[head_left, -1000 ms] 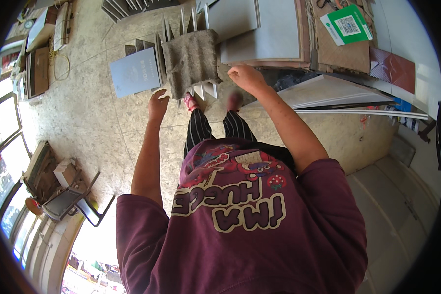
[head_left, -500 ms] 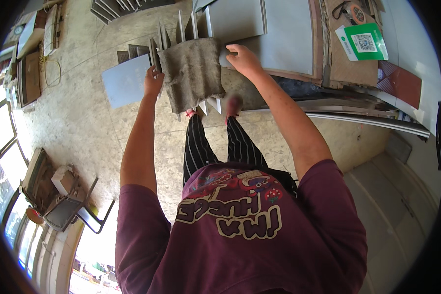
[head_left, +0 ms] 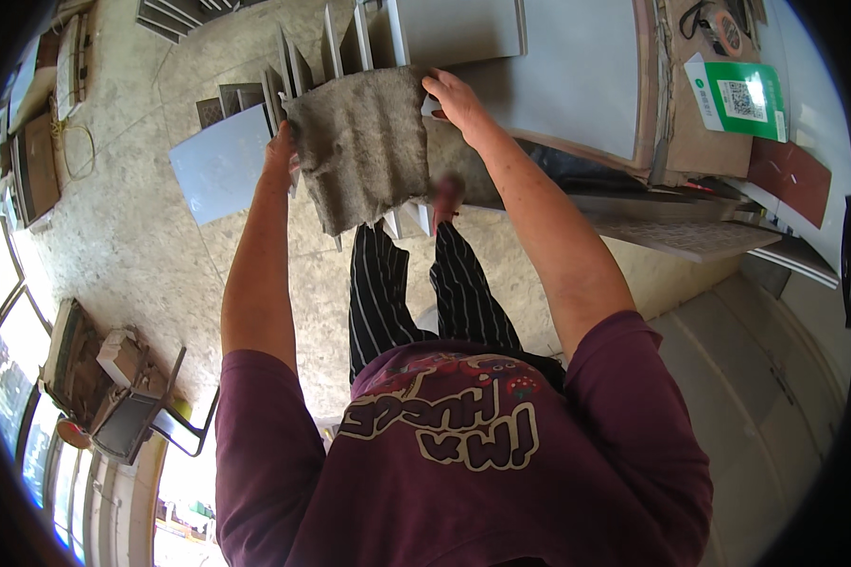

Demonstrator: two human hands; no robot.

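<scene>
A grey-brown fuzzy cloth [head_left: 361, 146] is spread out in front of my legs, over a row of upright flat panels [head_left: 356, 42] whose edges stick out beyond it. At its left edge my left hand [head_left: 280, 156] is closed, with fingers partly hidden behind the cloth. My right hand [head_left: 456, 99] pinches the upper right corner. More panel edges show below the cloth, near my feet. What lies directly underneath is hidden.
A pale blue-white panel [head_left: 222, 163] leans left of the row. Large grey sheets [head_left: 577, 80] lie at right, beside a cardboard-topped stack with a tape measure [head_left: 725, 33] and green card [head_left: 739, 102]. A chair [head_left: 128, 420] stands at lower left.
My right hand has come in from beside the cloth to grip its upper right corner. The cloth looks wider and has shifted slightly left; my left hand stays at its left edge.
</scene>
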